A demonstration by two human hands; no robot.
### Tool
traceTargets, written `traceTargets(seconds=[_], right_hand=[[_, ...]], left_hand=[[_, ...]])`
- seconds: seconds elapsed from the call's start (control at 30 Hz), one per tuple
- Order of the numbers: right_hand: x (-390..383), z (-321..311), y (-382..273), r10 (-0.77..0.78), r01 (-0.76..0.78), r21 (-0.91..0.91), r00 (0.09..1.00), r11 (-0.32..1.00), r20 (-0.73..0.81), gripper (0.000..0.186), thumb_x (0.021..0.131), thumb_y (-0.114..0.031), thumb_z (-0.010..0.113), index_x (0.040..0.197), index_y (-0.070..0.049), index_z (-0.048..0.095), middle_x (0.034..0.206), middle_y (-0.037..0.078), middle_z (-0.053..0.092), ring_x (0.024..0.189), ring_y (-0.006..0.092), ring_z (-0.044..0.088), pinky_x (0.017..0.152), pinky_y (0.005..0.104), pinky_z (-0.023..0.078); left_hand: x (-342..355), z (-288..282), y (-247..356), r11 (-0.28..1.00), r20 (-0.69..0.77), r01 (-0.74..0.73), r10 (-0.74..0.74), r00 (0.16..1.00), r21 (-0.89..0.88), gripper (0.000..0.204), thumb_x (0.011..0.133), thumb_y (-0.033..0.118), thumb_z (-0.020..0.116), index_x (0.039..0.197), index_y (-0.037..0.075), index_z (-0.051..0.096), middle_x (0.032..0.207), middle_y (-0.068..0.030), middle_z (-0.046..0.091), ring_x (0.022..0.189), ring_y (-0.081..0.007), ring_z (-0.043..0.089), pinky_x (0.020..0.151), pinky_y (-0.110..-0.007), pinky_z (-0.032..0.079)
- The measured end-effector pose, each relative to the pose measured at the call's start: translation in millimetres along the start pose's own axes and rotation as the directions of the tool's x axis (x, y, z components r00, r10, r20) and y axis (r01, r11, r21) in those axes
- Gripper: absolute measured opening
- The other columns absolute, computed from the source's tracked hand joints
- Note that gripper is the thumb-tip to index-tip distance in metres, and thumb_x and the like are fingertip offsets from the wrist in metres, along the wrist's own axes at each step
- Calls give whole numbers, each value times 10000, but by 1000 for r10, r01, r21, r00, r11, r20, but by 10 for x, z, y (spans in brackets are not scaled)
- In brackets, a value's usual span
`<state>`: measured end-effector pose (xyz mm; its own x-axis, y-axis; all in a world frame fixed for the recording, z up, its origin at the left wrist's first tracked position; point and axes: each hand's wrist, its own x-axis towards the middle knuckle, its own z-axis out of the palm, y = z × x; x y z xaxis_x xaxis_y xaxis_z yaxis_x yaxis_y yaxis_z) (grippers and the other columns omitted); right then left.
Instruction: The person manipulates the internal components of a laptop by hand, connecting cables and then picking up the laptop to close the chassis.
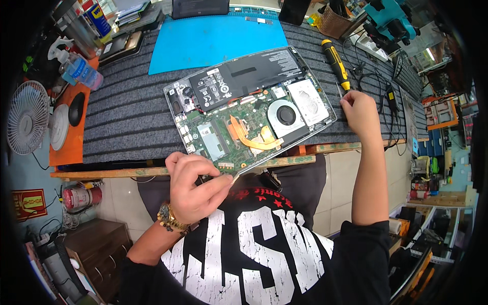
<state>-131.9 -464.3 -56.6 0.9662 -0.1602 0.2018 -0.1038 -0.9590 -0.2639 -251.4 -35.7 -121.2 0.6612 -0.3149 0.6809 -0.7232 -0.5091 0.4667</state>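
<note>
An opened laptop base [244,109] lies tilted on the bench, its near corner jutting past the front edge. My left hand [195,185] is closed on that near corner. Inside the base show a black battery [249,76], a green circuit board [203,129], a copper heat pipe [251,140], a round fan [284,118] and a silver drive [307,101]. To the right of the base, my right hand [362,114] has its fingertips pinched together by a thin metallic piece too small to name. Just beyond the fingertips lies a yellow and black screwdriver [335,63].
Behind the laptop lies a blue mat [218,43] on the grey striped bench cover [127,112]. Cables [373,76] and a keyboard [406,76] are at the right. A spray bottle [81,71] and a white fan [28,117] stand at the left.
</note>
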Motion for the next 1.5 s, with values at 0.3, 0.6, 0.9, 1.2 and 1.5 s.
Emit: traceTargets(seconds=[0.3,0.6,0.9,1.2,1.5], right_hand=[[208,-71,24,-23,39,-134,992,990,124,176,868,-143,798,881,22,738,839,249,757,808,412,763,777,476,597],[-346,-406,-193,-111,-69,756,976,651,186,62,1029,42,639,1054,-13,652,927,5,638,768,76,594,676,251,481],[-1371,-293,-1260,-572,353,583,782,732,246,273,906,143,712,1111,-29,768,866,118,644,758,300,648,665,398,514],[-1373,-162,-1488,-681,529,511,714,677,163,217,887,-41,855,1086,-88,782,838,72,571,711,286,656,611,441,528],[-1362,-84,-1503,-686,526,521,708,672,170,249,867,4,829,1094,-88,787,854,71,585,729,291,654,630,440,523]], left_hand=[[-8,20,-49,998,-28,-59,59,998,0,340,703,77,973,1004,200,873,1028,31,688,972,-231,677,875,-461,389],[-26,60,-36,999,-61,-45,43,997,-24,292,736,78,973,973,205,857,995,72,678,973,-195,667,902,-481,373],[-18,97,-34,995,-64,-94,93,994,-13,239,774,82,976,898,201,810,992,85,692,958,-176,667,891,-475,391],[-19,108,-49,994,-80,-109,107,991,-16,223,784,83,979,889,184,810,970,78,706,937,-174,672,887,-471,401],[-25,91,-48,994,-70,-113,112,991,-13,222,778,87,980,890,180,812,969,77,710,935,-176,675,886,-469,403]])
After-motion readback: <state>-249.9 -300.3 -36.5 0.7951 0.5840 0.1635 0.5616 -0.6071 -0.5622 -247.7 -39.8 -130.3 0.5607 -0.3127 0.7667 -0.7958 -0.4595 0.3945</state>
